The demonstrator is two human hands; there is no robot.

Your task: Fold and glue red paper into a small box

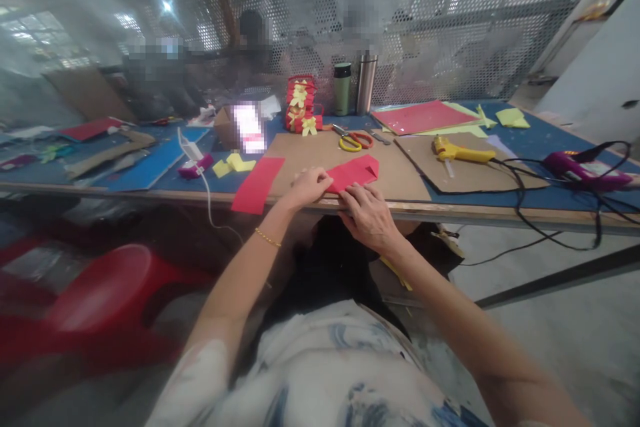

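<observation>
A folded strip of red paper [354, 172] lies near the front edge of a brown cardboard sheet [400, 177], its right end folded to a point. My left hand [311, 187] is closed at the strip's left end, thumb and fingertips pressed together on it. Along the near edge rests my right hand [369, 215], its fingers stretched out and slightly apart on the paper. Left of my hands, a flat red paper piece [257, 185] hangs a little over the table edge. Beyond the strip lie yellow-and-orange-handled scissors [355, 140].
Red lantern-like paper crafts with yellow bows [301, 107] stand behind, beside a green flask [343, 90] and a steel flask [367, 85]. To the right lie a yellow glue gun [463, 151] with its cord and a purple power strip [585, 170]. A red stool [105, 287] stands lower left.
</observation>
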